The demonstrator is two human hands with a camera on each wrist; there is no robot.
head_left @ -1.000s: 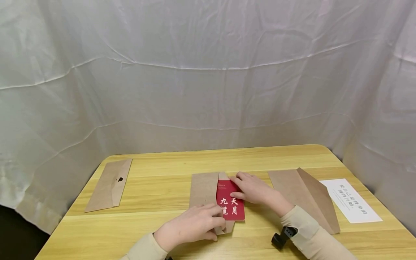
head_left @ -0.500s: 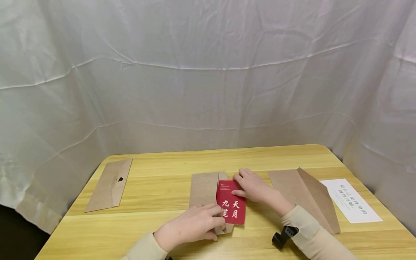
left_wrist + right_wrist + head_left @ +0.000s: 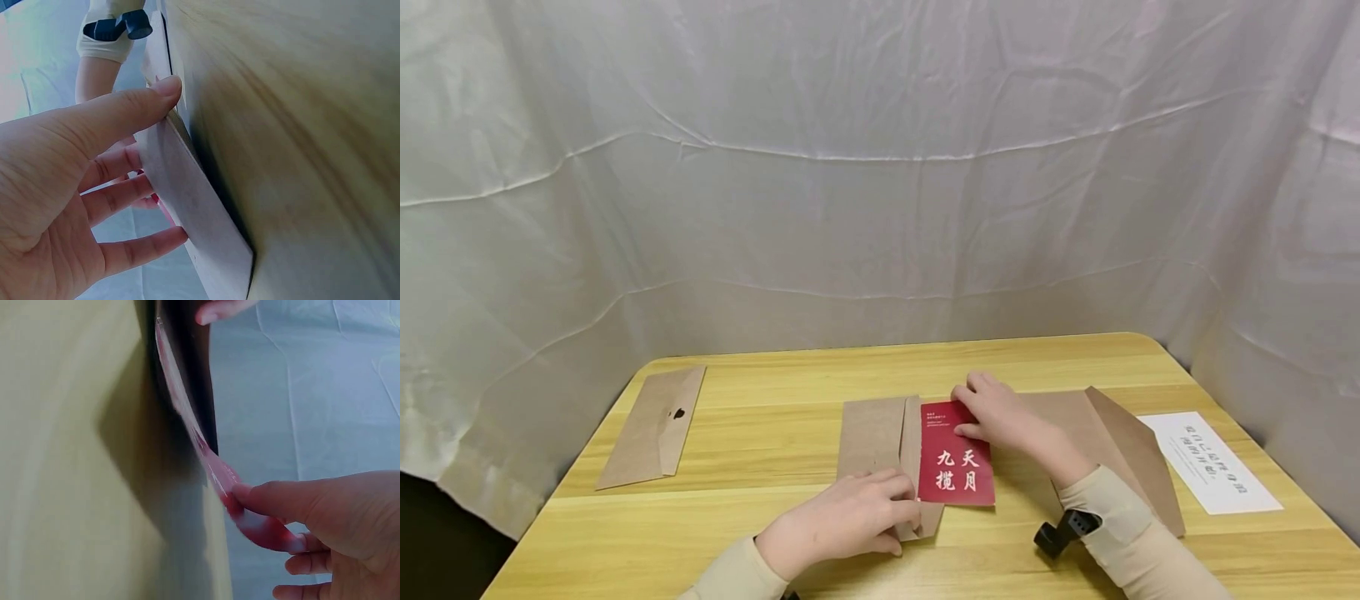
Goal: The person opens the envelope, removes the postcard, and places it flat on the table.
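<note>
A brown paper envelope [image 3: 868,437] lies at the middle of the table with its flap on the right. My left hand [image 3: 842,517] holds its near end, thumb at the edge and fingers across the upper face, as the left wrist view shows on the envelope [image 3: 200,206]. A dark red card [image 3: 957,462] with white characters is right of the envelope's opening, its left edge by the flap. My right hand [image 3: 1000,417] pinches the card's far right part; in the right wrist view the card [image 3: 212,472] bends up toward the thumb.
Another brown envelope [image 3: 1120,467], flap raised, lies at the right, partly behind my right forearm. Beyond it is a white card [image 3: 1210,462] with dark characters. An envelope with a black mark [image 3: 640,433] lies at the table's left. Pale cloth [image 3: 880,208] hangs behind the table.
The red card has slid to the right, from the envelope's mouth to beside the flap, with my right hand moving along. My left hand stays at the envelope's near end.
</note>
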